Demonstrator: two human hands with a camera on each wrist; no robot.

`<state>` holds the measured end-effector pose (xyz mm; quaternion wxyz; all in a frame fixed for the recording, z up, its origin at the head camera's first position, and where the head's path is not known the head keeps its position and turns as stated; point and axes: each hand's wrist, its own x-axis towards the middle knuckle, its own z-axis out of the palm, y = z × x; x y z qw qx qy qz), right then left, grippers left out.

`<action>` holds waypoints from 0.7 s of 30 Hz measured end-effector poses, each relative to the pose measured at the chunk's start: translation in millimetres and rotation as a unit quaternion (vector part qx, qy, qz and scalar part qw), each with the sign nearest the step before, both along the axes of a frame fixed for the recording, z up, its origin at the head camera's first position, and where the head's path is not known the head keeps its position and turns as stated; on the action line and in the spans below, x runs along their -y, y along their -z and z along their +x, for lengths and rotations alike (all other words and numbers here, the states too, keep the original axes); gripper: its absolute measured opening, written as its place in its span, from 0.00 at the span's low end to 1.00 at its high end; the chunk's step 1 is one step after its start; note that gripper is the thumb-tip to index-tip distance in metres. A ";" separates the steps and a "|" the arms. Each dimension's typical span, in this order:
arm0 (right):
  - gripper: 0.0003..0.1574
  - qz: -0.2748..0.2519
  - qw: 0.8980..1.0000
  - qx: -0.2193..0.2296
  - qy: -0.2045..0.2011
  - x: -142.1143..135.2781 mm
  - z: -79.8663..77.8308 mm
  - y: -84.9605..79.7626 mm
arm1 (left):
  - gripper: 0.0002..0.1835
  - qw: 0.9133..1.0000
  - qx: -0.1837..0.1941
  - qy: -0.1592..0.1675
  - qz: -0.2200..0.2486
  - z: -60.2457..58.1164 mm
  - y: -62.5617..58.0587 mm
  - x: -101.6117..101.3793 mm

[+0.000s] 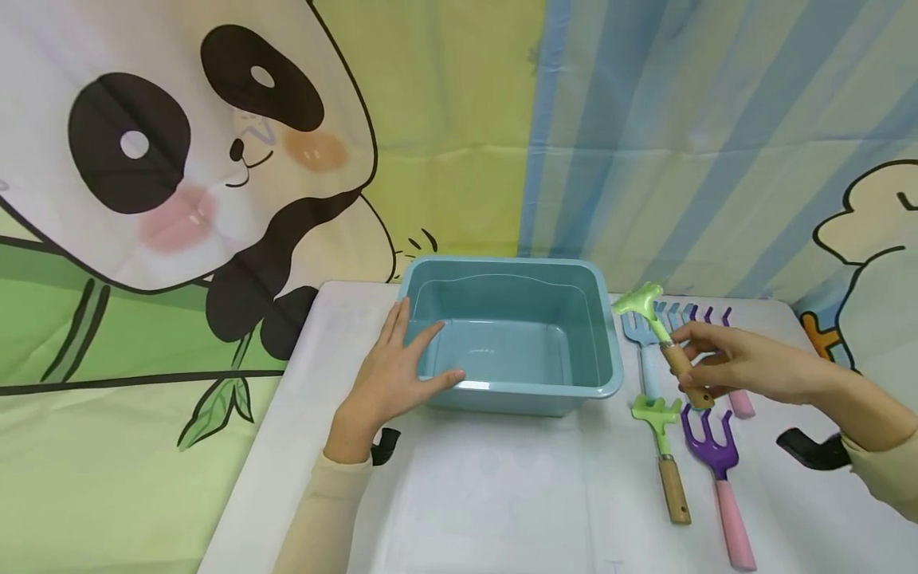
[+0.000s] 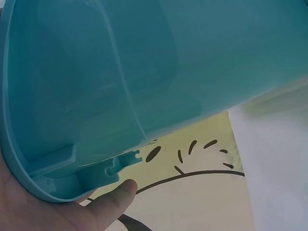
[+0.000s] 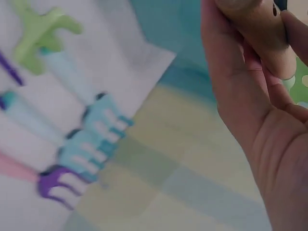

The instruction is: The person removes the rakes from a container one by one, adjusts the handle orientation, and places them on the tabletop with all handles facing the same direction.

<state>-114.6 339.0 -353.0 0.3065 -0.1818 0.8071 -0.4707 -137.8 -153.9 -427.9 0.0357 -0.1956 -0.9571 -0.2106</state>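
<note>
A blue-green plastic basin stands on the white table. My left hand rests on its front left corner, fingers spread and mostly straight along the rim. In the left wrist view, a fingertip shows outside the basin wall. My right hand pinches the wooden handle of a green hand rake, raised to the right of the basin. The right wrist view shows that wooden handle between fingers and thumb; the rake's head is outside that view.
Right of the basin lie a second green hand rake with wooden handle, a purple garden fork with pink handle, light blue rakes and another purple fork. A panda-printed cloth hangs behind the table.
</note>
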 end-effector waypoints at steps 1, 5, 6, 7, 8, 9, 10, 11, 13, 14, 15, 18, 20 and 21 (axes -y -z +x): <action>0.27 -0.007 1.000 -0.004 0.006 -10.1 6.2 7.3 | 0.49 1.000 0.000 0.000 0.000 -0.2 0.4 -0.1; 0.28 0.001 0.998 0.011 0.061 -45.5 31.4 36.2 | 0.49 1.000 0.000 0.000 0.002 -0.2 0.7 -0.5; 0.30 0.009 0.996 0.022 0.080 -53.0 38.1 43.2 | 0.49 1.000 0.000 0.001 0.002 -0.2 0.6 -0.7; 0.31 0.018 0.994 0.036 0.100 -59.8 44.7 50.1 | 0.49 1.000 0.000 0.001 0.002 -0.2 0.6 -0.9; 0.33 0.030 0.991 0.050 0.122 -65.7 51.7 56.5 | 0.49 1.000 0.000 0.002 0.002 -0.2 0.5 -1.1; 0.35 0.039 0.987 0.064 0.140 -71.8 58.2 62.6 | 0.49 1.000 0.000 0.003 0.002 -0.3 0.5 -1.3; 0.36 0.045 0.983 0.079 0.157 -77.4 64.4 68.6 | 0.49 1.000 -0.001 0.003 0.002 -0.3 0.4 -1.6; 0.38 0.050 0.979 0.093 0.173 -82.4 70.1 74.3 | 0.49 1.000 -0.002 0.003 0.000 -0.4 0.5 -1.7; 0.39 0.056 0.970 0.121 0.203 -91.1 80.6 84.9 | 0.49 1.000 -0.005 0.003 -0.002 -0.8 0.7 -1.7; 0.40 0.054 0.967 0.132 0.213 -95.4 85.1 89.9 | 0.49 1.000 -0.007 0.003 -0.003 -1.0 1.0 -1.6; 0.40 0.052 0.964 0.141 0.221 -99.6 89.2 95.1 | 0.49 1.000 -0.008 0.002 -0.003 -1.2 1.4 -1.5; 0.42 0.049 0.954 0.164 0.247 -109.1 99.5 110.0 | 0.49 1.000 -0.009 0.000 -0.004 -1.1 2.2 -1.1; 0.43 0.041 0.950 0.180 0.253 -115.6 105.2 120.0 | 0.49 1.000 -0.008 -0.001 -0.003 -0.2 2.4 -0.7; 0.43 0.041 0.946 0.189 0.261 -118.0 108.1 124.6 | 0.49 1.000 -0.007 -0.001 -0.002 0.1 2.4 -0.7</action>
